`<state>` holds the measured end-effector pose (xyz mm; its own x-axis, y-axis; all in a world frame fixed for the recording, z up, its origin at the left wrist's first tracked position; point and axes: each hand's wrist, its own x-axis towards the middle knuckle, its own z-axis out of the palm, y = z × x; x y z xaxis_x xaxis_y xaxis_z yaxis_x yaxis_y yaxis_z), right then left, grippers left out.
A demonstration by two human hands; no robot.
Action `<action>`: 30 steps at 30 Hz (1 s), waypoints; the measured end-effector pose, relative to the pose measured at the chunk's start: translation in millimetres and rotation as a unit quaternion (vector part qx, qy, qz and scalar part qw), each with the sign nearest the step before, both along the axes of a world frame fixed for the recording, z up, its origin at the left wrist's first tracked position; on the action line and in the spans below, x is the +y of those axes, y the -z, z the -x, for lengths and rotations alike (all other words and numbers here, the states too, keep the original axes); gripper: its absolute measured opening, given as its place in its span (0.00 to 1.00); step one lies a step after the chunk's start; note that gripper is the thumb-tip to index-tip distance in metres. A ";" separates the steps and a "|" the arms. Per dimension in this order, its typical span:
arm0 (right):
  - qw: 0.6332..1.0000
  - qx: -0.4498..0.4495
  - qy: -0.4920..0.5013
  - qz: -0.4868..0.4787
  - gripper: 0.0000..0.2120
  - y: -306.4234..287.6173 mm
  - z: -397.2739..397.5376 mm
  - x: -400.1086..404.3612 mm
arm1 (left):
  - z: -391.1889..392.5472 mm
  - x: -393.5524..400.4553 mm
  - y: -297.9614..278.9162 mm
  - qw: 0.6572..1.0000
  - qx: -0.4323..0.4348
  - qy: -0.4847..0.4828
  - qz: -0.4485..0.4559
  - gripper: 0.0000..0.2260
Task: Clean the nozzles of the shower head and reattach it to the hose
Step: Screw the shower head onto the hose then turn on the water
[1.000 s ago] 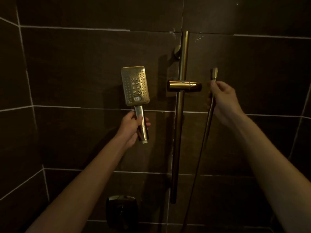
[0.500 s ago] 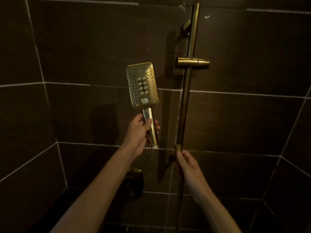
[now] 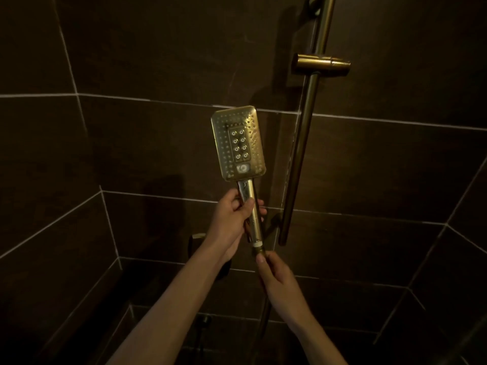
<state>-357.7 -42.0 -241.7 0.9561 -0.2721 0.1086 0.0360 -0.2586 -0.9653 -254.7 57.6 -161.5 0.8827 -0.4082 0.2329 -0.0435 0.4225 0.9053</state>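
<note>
Standing upright, the shower head is gripped by its handle in the left hand, while the hose end is pinched by the right hand at the handle's base.

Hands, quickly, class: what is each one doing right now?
Left hand: grips the shower head by its handle.
Right hand: pinches the hose end up against the handle's base.

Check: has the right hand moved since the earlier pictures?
Yes. The right hand went from beside the holder down past the rail, leftward to the shower head handle's base.
</note>
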 end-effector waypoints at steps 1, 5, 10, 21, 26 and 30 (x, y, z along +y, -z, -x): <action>1.000 0.000 0.002 0.003 0.09 0.6 0.0 1.6 | 0.5 0.5 2.5 1.000 0.001 -0.001 -0.004 0.12; 1.000 0.010 -0.001 -0.009 0.10 3.0 0.8 4.6 | -0.4 5.0 9.1 1.000 0.008 0.007 -0.006 0.12; 0.999 0.025 -0.014 -0.041 0.10 5.2 2.2 10.2 | 2.1 4.9 15.8 0.999 0.041 0.018 0.031 0.09; 0.991 0.041 -0.053 -0.114 0.12 3.8 9.1 8.4 | 2.1 0.5 36.1 0.991 0.105 0.005 0.080 0.12; 0.992 0.044 -0.065 -0.102 0.11 4.9 14.8 3.9 | 0.5 5.1 41.1 0.989 0.121 0.051 0.074 0.08; 0.991 0.049 -0.063 -0.109 0.11 7.6 17.4 1.5 | -1.9 9.4 42.1 0.980 0.152 0.100 0.079 0.14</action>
<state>-375.1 -40.5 -249.3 0.9869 -0.1576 -0.0350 -0.0423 -0.0428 -0.9982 -252.8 67.0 -203.7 0.8267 -0.5607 0.0453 0.3169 0.5307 0.7861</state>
